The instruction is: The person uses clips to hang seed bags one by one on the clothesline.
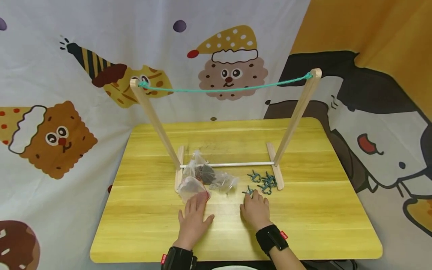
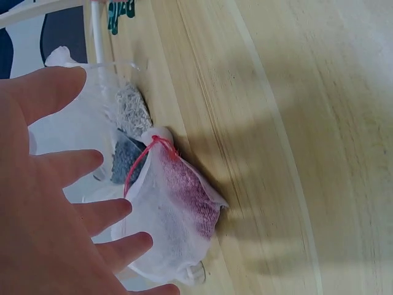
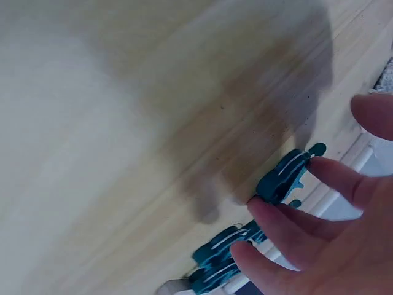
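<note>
A small white drawstring pouch [image 2: 163, 227] with a red cord and something pinkish inside lies on the table. My left hand [image 1: 193, 221] is spread, its straight fingers at the near edge of that pouch; contact cannot be told. Behind the pouch stands a clear plastic bag [image 1: 197, 167] with dark contents. Several teal clothes pegs [image 1: 269, 180] lie in a loose group near the stand's right foot. With its fingertips my right hand [image 1: 255, 212] touches the nearest clothes peg [image 3: 284, 177], the thumb held apart from it.
A wooden stand has two uprights, the left post [image 1: 156, 123] and right post [image 1: 297, 116], with a turquoise cord [image 1: 222, 90] tied between their tops. A white rod [image 1: 241, 164] joins its feet low down. All stand on a yellow wooden table [image 1: 314, 210] before a printed cloth.
</note>
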`<state>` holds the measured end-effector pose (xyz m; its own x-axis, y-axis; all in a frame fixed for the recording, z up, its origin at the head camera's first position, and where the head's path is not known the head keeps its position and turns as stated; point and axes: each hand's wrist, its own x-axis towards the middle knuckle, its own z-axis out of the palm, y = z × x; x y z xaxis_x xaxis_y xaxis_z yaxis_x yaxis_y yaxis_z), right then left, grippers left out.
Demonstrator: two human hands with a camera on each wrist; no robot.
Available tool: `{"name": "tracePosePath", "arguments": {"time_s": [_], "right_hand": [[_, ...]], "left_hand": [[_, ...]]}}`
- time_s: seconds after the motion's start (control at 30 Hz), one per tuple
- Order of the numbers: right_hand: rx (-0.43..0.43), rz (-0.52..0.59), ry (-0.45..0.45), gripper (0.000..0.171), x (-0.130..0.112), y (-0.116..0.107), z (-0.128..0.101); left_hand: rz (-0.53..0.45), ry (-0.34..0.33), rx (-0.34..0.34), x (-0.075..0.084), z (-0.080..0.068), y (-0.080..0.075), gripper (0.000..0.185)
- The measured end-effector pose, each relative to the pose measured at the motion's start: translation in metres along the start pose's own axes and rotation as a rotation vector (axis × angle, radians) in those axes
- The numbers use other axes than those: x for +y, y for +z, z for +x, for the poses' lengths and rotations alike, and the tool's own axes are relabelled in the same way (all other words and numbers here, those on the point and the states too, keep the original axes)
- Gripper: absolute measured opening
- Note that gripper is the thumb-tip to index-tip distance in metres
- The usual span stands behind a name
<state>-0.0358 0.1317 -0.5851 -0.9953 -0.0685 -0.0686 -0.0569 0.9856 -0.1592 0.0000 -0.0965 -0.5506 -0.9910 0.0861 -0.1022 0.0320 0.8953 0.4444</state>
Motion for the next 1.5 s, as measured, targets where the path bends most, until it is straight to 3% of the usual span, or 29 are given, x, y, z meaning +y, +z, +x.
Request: {"name": "tracePosePath", "arguments": {"time_s": [0.3,0.47,0.6,0.8,1.07,1.17,1.37,1.5], "right_hand": [[0.056,-0.058,0.032,0.038,0.013,0.013,0.035],[-0.011,0.06,0.069,0.04,0.012,0.015,0.041],[-0.072,0.147,0.111,0.039,0.008,0.014,0.041],[-0.079,0.197,0.127,0.041,0.009,0.022,0.041],[-0.021,0.417,0.218,0.028,0.013,0.025,0.039],[0.0,0.589,0.259,0.028,0.014,0.021,0.037],[-0.037,1.259,0.453,0.041,0.021,0.015,0.036],[-0.004,1.433,0.441,0.045,0.02,0.005,0.039]], "left_hand": [[-0.039,0.013,-0.031,0.007,-0.001,-0.002,0.069],[0.003,-0.014,-0.02,0.005,-0.002,-0.004,0.067],[0.035,0.02,0.0,0.007,-0.003,-0.001,0.069],[0.071,0.047,0.011,0.013,-0.003,0.002,0.069],[0.136,0.129,0.032,0.031,0.007,-0.009,0.064],[0.139,0.144,0.013,0.04,0.012,-0.011,0.064],[0.105,0.158,0.027,0.05,0.023,-0.017,0.064],[0.067,0.16,0.059,0.053,0.028,-0.024,0.064]]}}
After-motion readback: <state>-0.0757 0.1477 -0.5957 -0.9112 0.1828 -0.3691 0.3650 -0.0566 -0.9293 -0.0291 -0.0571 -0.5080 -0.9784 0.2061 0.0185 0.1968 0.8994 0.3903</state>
